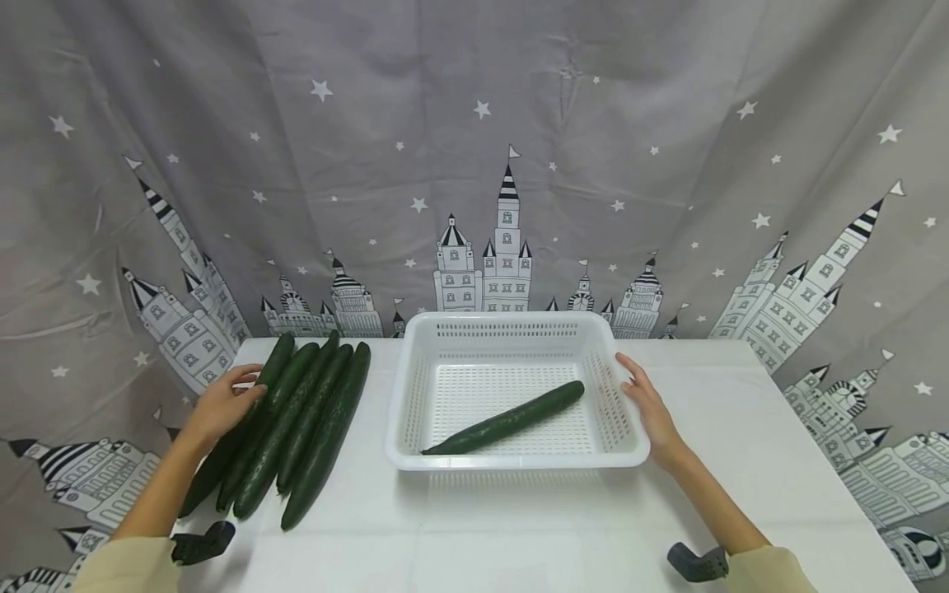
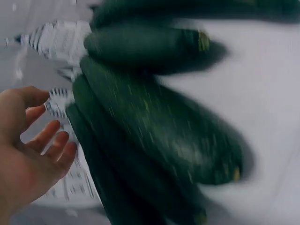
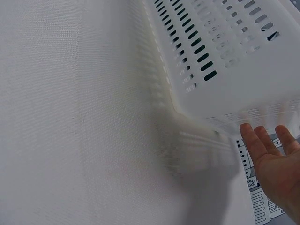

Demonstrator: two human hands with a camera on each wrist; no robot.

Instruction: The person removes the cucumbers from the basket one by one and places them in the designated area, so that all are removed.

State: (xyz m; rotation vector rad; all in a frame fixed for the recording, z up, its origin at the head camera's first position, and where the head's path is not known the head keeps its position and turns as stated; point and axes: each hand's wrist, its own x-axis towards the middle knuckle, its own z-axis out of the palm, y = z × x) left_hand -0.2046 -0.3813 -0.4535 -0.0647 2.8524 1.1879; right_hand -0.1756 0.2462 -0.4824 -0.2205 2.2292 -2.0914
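Observation:
Several dark green cucumbers (image 1: 296, 428) lie side by side on the left of the table. My left hand (image 1: 221, 405) hovers at the outer left edge of this row, its fingers loosely bent and holding nothing. In the left wrist view the hand (image 2: 40, 150) is apart from the cucumbers (image 2: 154, 112), which look blurred. A white perforated plastic basket (image 1: 519, 463) stands mid-table with one cucumber (image 1: 511, 420) lying slantwise inside. Against the basket's right side rests my right hand (image 1: 654, 410). Its extended fingers touch the outer wall in the right wrist view, thumb hidden there.
A white cloth (image 1: 519, 527) covers the table. Behind and beside it hangs a grey curtain (image 1: 415, 165) printed with castles and stars. Dark wrist-worn devices (image 1: 697, 563) sit by both sleeves.

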